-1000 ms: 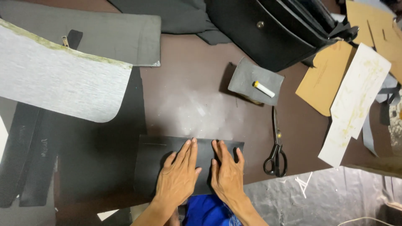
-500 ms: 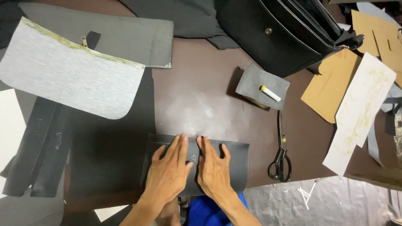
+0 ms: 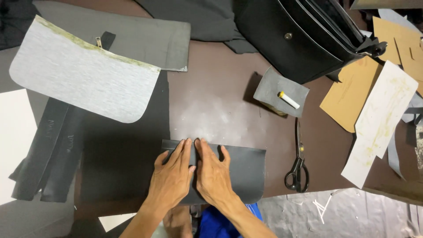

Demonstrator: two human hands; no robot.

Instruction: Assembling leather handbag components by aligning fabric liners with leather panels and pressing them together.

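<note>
Even overhead light fell on the brown table (image 3: 220, 79), leaving a pale sheen at its centre. Shadows stayed short and soft; the frame was sharp throughout, corners darker.

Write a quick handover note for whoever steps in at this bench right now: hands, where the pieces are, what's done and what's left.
Left hand: flat, palm down on the dark leather panel, by its top edge.
Right hand: flat beside it, on the same panel; the hands touch.
Panel lies at the near edge of the brown table.
Scissors lie to its right, untouched. Chalk stick rests on a small grey piece further back.
Done: panel laid flat.
Left: cannot tell beyond pressing; nothing is marked or cut on it.
</note>
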